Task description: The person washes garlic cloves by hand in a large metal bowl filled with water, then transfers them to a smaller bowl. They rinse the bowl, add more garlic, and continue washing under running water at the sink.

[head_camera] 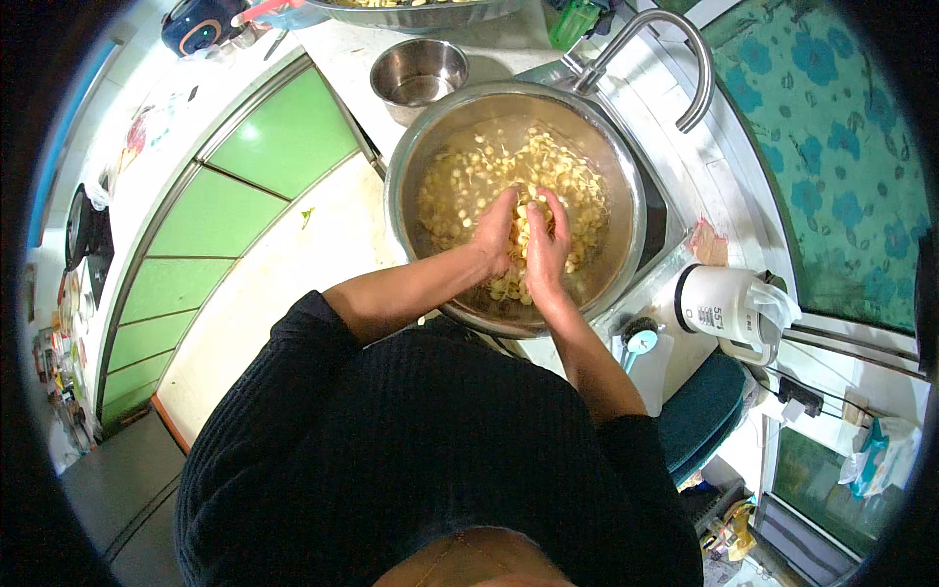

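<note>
A wide stainless steel basin [402, 213] holds water with many pale bean sprouts [572, 158] floating in it. Over its middle, my left hand [497, 231] and my right hand [546, 242] are cupped towards each other. Sprouts lie gathered between the two palms, and some hang down below towards the water. The fingertips almost meet at the far side. My right palm faces inward, with its fingers slightly curled around the sprouts. Whether the lower edges of the hands touch the water is hard to tell.
Behind the basin stands a small steel pot [419, 77]. A curved faucet [693, 66] rises at the back right. A white electric kettle [722, 301] and a light-blue brush [640, 343] are to the right. Another large metal basin [425, 16] sits at the far edge.
</note>
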The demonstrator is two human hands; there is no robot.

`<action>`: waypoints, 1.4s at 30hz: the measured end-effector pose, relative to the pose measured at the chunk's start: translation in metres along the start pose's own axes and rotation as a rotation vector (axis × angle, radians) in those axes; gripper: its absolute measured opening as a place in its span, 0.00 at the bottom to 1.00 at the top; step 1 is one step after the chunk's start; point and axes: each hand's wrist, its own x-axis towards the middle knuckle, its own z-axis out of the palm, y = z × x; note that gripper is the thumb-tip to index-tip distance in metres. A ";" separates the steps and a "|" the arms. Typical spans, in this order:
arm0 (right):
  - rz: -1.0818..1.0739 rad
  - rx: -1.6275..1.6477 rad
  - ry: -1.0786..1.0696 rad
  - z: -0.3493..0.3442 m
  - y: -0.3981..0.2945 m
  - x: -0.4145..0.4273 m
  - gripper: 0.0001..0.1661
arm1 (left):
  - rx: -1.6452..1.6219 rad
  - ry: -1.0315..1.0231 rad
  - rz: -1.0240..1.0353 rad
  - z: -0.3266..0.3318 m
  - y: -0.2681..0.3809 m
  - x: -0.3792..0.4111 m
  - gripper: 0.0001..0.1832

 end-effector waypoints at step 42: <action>-0.404 0.200 0.002 0.213 -0.056 0.163 0.12 | -0.365 -0.190 0.711 -0.046 0.221 0.063 0.15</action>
